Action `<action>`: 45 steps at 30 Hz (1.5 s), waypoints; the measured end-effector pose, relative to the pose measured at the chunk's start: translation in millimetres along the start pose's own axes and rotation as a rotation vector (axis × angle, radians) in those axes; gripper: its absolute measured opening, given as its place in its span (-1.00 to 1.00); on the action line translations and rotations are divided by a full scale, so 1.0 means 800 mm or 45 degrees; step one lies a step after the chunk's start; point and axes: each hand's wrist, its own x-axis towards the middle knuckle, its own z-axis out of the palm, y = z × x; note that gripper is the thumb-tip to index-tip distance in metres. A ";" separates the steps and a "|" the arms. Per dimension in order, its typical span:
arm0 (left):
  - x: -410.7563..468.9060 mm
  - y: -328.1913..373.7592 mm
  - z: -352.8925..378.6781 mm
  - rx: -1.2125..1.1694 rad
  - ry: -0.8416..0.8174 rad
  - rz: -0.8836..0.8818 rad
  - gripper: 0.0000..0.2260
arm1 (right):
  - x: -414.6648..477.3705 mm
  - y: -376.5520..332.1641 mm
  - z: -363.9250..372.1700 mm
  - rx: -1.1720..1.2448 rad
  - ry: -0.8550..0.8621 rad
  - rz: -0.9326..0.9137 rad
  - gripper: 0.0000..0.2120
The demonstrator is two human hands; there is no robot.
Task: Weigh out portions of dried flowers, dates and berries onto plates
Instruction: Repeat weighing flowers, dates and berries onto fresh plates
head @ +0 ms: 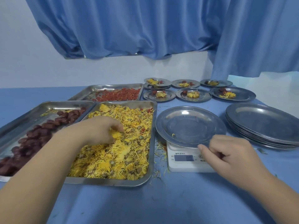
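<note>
My left fingers [119, 126] are curled down into the heap and pinch a tuft of dried flowers [115, 135] against the thumb, with the left hand [98, 131] over the middle of the flower tray [153, 120]. My right fingers [216, 141] are curled at the near rim of the plate [189, 125] that sits on the scale [181, 165], thumb stretched along the edge. I cannot tell whether they pinch the rim or only touch it. The plate is bare but for one stray petal. As I judge it, the coming move turns on this: the plate lies to the right of the pinch and about level with it, just across the tray's right rim, so the left hand must carry sideways over that rim. The right hand [229, 156] is nearer the plate but carries nothing. The tray's long axis runs away from me, so the crossing goes the short way. The dates [37, 135] lie left of the flowers and the berries [119, 94] behind them.
</note>
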 end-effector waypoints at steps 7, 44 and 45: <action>0.004 -0.020 -0.011 -0.249 0.281 0.025 -0.81 | -0.001 0.004 -0.003 0.048 -0.005 0.080 -0.57; 0.039 0.027 0.006 -0.646 0.466 0.165 -0.88 | 0.001 -0.014 0.019 0.137 -0.064 -0.060 -0.55; 0.035 0.011 0.006 -0.637 0.486 0.125 -0.88 | 0.003 -0.018 0.020 0.138 -0.074 -0.092 -0.56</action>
